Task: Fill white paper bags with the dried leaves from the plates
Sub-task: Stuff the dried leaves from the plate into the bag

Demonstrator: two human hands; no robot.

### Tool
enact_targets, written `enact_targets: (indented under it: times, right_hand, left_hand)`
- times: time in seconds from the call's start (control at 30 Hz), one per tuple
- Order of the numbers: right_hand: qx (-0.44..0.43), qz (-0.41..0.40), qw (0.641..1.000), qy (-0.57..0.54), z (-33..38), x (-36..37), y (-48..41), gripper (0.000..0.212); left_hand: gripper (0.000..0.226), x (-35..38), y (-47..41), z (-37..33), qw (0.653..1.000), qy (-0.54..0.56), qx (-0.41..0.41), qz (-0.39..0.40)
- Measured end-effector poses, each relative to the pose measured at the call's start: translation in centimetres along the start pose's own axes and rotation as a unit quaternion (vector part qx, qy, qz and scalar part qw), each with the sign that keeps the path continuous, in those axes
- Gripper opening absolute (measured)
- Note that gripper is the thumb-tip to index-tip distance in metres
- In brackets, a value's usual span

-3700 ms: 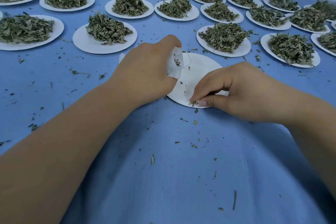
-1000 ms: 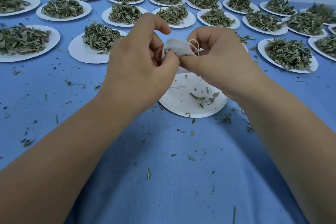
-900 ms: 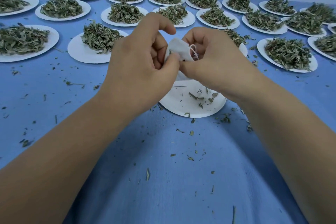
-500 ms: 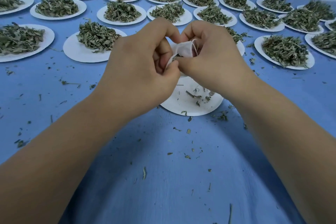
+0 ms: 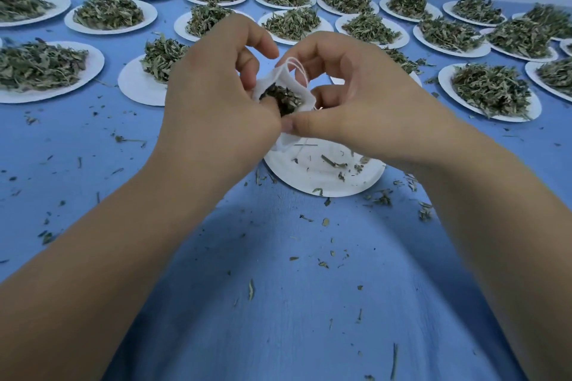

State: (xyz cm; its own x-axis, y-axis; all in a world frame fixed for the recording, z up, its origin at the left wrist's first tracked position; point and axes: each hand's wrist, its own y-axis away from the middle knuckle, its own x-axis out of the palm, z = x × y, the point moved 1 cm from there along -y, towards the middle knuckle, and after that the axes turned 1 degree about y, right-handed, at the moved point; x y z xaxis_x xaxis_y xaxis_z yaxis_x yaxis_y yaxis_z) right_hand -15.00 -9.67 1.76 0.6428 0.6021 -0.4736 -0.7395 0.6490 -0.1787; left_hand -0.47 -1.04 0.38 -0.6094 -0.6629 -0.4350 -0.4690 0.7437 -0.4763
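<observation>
A small white paper bag (image 5: 272, 83) with a white drawstring loop is held above a nearly bare white plate (image 5: 325, 176) that carries only a few leaf scraps. Dark dried leaves (image 5: 286, 99) show inside the bag's open mouth. My left hand (image 5: 216, 96) grips the bag's left side, its fingers curled over the rim. My right hand (image 5: 349, 96) pinches the bag's right and near edge between thumb and fingers. The lower part of the bag is hidden behind both hands.
Several white plates heaped with dried green leaves fill the far half of the blue table, such as a plate at the left (image 5: 40, 68) and a plate at the right (image 5: 492, 93). Leaf crumbs litter the blue cloth (image 5: 278, 288) in front.
The bag's mouth, pinched nearly closed between both hands half a second ago, is now spread open and shows leaves inside. Earlier, my right hand picked scraps off the plate.
</observation>
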Motion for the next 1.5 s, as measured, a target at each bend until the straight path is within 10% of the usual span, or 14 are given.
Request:
enact_targets:
  times: [0.6,1.1,1.5]
  right_hand:
    - [0.012,-0.164,0.985,0.056,-1.0,0.7,-0.6,0.023]
    - [0.011,-0.06,0.998,0.01,-0.4,-1.6,0.0,0.027]
    - [0.077,0.077,0.897,0.429,-3.0,-1.7,3.5,0.031]
  left_hand:
    - [0.019,0.4,0.6,-1.2,0.996,0.078,-0.003,0.042]
    - [0.027,-0.5,0.1,0.0,0.998,-0.024,0.05,-0.001]
    - [0.02,1.4,0.2,0.5,0.995,-0.029,0.017,0.097]
